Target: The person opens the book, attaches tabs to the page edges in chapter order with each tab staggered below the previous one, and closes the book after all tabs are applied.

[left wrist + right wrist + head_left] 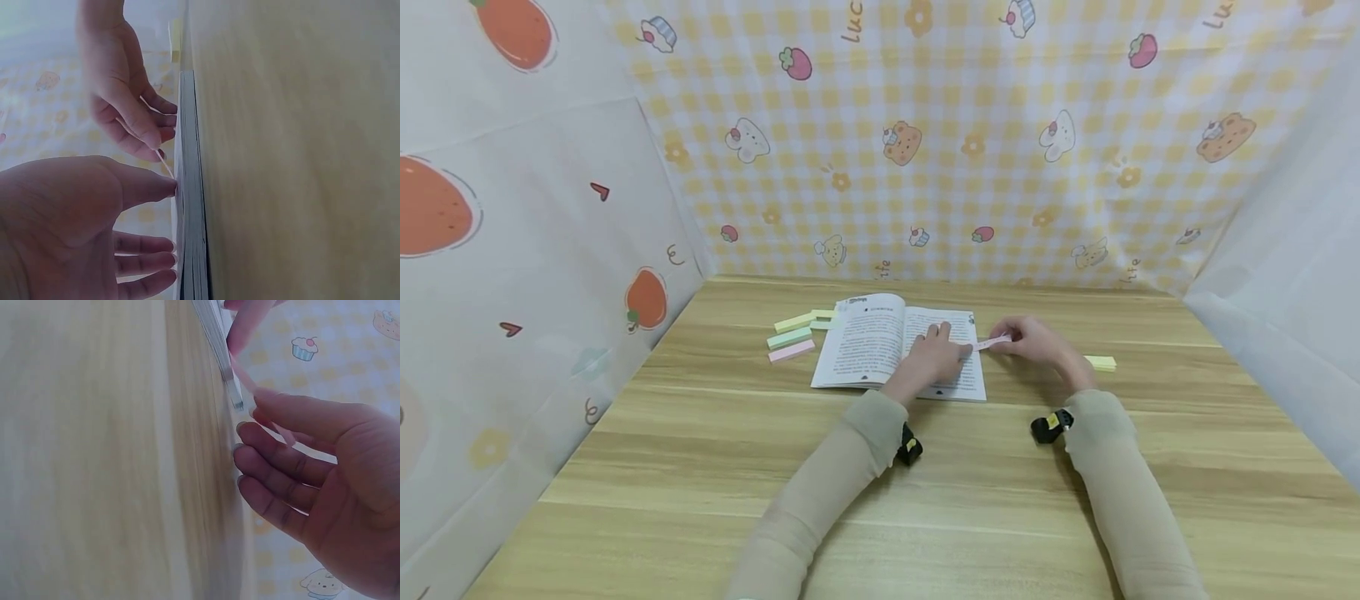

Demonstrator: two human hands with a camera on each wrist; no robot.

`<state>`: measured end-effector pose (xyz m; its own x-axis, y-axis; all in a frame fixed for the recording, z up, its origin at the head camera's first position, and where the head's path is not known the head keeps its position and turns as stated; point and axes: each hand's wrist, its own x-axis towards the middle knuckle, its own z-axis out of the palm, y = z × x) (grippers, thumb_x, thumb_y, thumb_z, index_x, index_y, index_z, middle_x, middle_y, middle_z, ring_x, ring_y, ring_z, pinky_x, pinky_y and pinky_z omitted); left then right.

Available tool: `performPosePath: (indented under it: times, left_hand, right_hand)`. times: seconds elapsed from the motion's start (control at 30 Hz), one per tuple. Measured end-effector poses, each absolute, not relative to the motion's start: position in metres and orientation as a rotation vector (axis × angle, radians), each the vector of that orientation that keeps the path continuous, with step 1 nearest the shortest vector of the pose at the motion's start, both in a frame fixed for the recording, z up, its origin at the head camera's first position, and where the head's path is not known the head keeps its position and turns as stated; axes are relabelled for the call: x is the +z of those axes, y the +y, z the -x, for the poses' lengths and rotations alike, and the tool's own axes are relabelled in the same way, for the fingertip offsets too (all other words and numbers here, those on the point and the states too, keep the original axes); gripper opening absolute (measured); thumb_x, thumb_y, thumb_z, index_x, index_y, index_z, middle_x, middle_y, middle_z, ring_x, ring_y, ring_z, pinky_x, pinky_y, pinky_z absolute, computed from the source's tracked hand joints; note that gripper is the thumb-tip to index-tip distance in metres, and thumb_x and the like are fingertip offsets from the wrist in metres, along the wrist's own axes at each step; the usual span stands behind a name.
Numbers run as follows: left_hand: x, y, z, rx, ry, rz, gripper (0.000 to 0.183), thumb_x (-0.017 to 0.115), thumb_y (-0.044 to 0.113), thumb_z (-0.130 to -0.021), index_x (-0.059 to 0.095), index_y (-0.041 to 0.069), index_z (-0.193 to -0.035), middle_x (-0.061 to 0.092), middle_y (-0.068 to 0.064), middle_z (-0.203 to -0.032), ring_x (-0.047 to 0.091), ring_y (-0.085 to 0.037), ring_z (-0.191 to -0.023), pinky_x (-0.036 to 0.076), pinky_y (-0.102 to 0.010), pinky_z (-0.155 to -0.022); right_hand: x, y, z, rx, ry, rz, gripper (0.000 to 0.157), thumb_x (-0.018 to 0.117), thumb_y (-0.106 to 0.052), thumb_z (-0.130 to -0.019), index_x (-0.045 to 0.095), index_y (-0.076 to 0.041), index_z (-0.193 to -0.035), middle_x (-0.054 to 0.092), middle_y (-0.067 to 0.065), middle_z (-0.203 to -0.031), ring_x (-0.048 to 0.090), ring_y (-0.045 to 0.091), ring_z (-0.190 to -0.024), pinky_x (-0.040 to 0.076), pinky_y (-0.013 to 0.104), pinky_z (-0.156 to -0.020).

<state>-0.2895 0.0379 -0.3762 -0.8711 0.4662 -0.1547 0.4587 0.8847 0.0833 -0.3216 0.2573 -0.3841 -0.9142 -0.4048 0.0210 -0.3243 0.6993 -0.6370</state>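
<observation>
An open book lies on the wooden table, with printed text on both pages. My left hand rests on the right page, fingers fairly straight, its thumb pressing one end of a pink sticky strip at the page's outer edge. Just right of the book, my right hand pinches the strip's other end between thumb and index finger. In the right wrist view the pink strip spans the gap between both hands. The left wrist view shows the book's page edges side-on beneath the left hand.
Left of the book lie yellow, green and pink sticky strips. A yellow tab and a green tab stick out from the left page. A yellow sticky pad lies beyond the right wrist. Patterned cloth hangs behind the table.
</observation>
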Motion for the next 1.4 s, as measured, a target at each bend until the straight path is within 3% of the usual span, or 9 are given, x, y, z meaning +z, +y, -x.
performPosePath:
  times: [0.27, 0.47, 0.63, 0.8, 0.97, 1.07, 1.2, 1.3, 1.4]
  left_hand:
    - [-0.377, 0.032, 0.288, 0.045, 2.882, -0.760, 0.044, 0.042, 0.033, -0.109, 0.046, 0.034, -0.153, 0.030, -0.017, -0.158, 0.032, -0.031, -0.142, 0.034, -0.049, -0.113]
    - [-0.376, 0.030, 0.288, 0.078, 2.857, -0.755, 0.045, 0.042, 0.032, -0.109, 0.044, 0.033, -0.154, 0.025, -0.016, -0.162, 0.025, -0.032, -0.148, 0.029, -0.050, -0.117]
    - [-0.378, 0.030, 0.289, 0.063, 2.862, -0.766, 0.045, 0.042, 0.033, -0.109, 0.044, 0.034, -0.154, 0.026, -0.015, -0.162, 0.026, -0.031, -0.147, 0.030, -0.050, -0.116]
    - [-0.379, 0.030, 0.289, 0.055, 2.865, -0.775, 0.046, 0.041, 0.034, -0.109, 0.042, 0.034, -0.155, 0.026, -0.015, -0.161, 0.027, -0.031, -0.146, 0.031, -0.049, -0.116]
    - [-0.379, 0.032, 0.289, 0.042, 2.859, -0.775, 0.047, 0.040, 0.034, -0.109, 0.040, 0.034, -0.156, 0.024, -0.015, -0.163, 0.025, -0.032, -0.148, 0.029, -0.048, -0.118]
    - [-0.379, 0.032, 0.288, 0.038, 2.859, -0.772, 0.047, 0.040, 0.034, -0.109, 0.039, 0.033, -0.156, 0.024, -0.015, -0.163, 0.025, -0.032, -0.148, 0.029, -0.048, -0.118]
    - [-0.379, 0.032, 0.287, 0.040, 2.864, -0.768, 0.048, 0.039, 0.034, -0.109, 0.038, 0.033, -0.157, 0.024, -0.015, -0.163, 0.024, -0.033, -0.148, 0.029, -0.049, -0.118]
    - [-0.378, 0.032, 0.286, 0.032, 2.869, -0.763, 0.049, 0.039, 0.034, -0.109, 0.035, 0.033, -0.158, 0.024, -0.016, -0.162, 0.026, -0.032, -0.147, 0.030, -0.048, -0.117]
    - [-0.377, 0.033, 0.287, 0.023, 2.862, -0.738, 0.049, 0.036, 0.035, -0.110, 0.032, 0.034, -0.159, 0.021, -0.015, -0.164, 0.023, -0.032, -0.148, 0.028, -0.047, -0.118]
  right_hand:
    - [-0.378, 0.257, 0.318, -1.018, 2.787, 0.558, 0.023, 0.070, -0.013, -0.096, 0.069, 0.003, -0.112, 0.066, 0.012, -0.094, 0.055, 0.022, -0.084, 0.046, 0.034, -0.075]
    - [-0.367, 0.253, 0.314, -0.959, 2.805, 0.569, 0.032, 0.066, -0.013, -0.098, 0.064, 0.009, -0.120, 0.068, 0.019, -0.106, 0.061, 0.026, -0.092, 0.050, 0.034, -0.079]
    - [-0.358, 0.246, 0.309, -0.837, 2.817, 0.585, 0.040, 0.065, -0.019, -0.099, 0.062, 0.007, -0.129, 0.066, 0.024, -0.118, 0.063, 0.033, -0.103, 0.052, 0.046, -0.087]
    - [-0.353, 0.235, 0.305, -0.657, 2.814, 0.671, 0.040, 0.061, -0.016, -0.100, 0.061, 0.005, -0.134, 0.060, 0.028, -0.132, 0.055, 0.045, -0.124, 0.043, 0.058, -0.103]
    - [-0.352, 0.224, 0.302, -0.504, 2.782, 0.688, 0.039, 0.055, -0.003, -0.097, 0.061, 0.003, -0.135, 0.058, 0.025, -0.138, 0.060, 0.039, -0.113, 0.048, 0.052, -0.094]
    - [-0.354, 0.220, 0.301, -0.416, 2.758, 0.708, 0.042, 0.052, 0.001, -0.095, 0.061, 0.002, -0.136, 0.058, 0.026, -0.137, 0.059, 0.040, -0.114, 0.048, 0.051, -0.096]
    - [-0.357, 0.217, 0.301, -0.309, 2.763, 0.760, 0.040, 0.052, -0.002, -0.097, 0.061, 0.000, -0.136, 0.060, 0.029, -0.131, 0.054, 0.047, -0.124, 0.041, 0.058, -0.106]
    - [-0.357, 0.215, 0.301, -0.263, 2.763, 0.761, 0.039, 0.053, -0.008, -0.100, 0.059, -0.002, -0.138, 0.061, 0.027, -0.124, 0.059, 0.044, -0.114, 0.045, 0.056, -0.101]
    - [-0.356, 0.212, 0.301, -0.241, 2.743, 0.739, 0.040, 0.051, -0.010, -0.102, 0.056, -0.002, -0.141, 0.058, 0.030, -0.128, 0.056, 0.047, -0.117, 0.045, 0.057, -0.101]
